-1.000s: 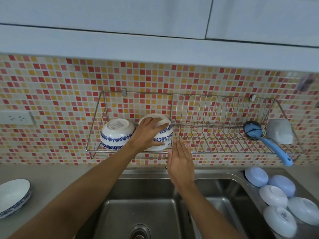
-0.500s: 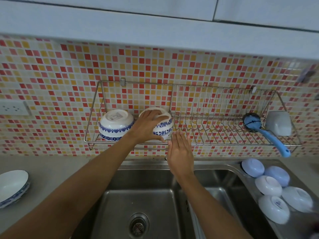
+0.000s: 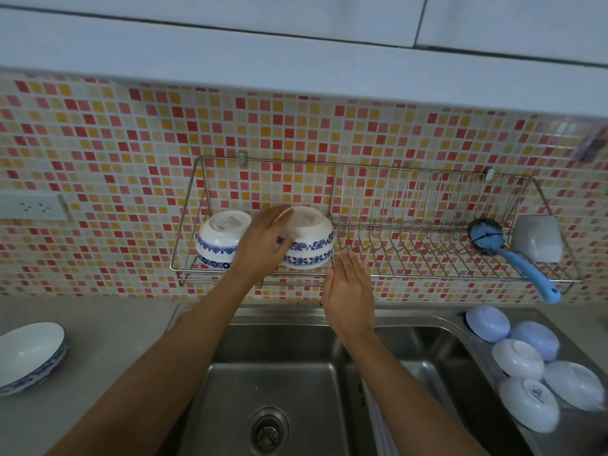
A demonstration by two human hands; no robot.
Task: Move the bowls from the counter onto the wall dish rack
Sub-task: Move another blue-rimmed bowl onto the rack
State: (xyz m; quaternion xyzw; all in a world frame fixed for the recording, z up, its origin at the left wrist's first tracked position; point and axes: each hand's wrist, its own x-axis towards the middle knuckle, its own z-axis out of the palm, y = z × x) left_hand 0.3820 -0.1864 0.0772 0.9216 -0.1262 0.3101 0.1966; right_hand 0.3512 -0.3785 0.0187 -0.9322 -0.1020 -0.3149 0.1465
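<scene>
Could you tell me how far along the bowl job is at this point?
Done: one blue-patterned bowl sits upside down at the left end of the wall rack. In hand: the left hand is on a second patterned bowl beside it, while the right hand hovers open below. Left: the shallow bowl on the left counter.

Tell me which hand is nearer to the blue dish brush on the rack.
Right. The right hand hovers open below the rack's front rail, well left of the blue dish brush; the left hand is farther left, between the two bowls.
</scene>
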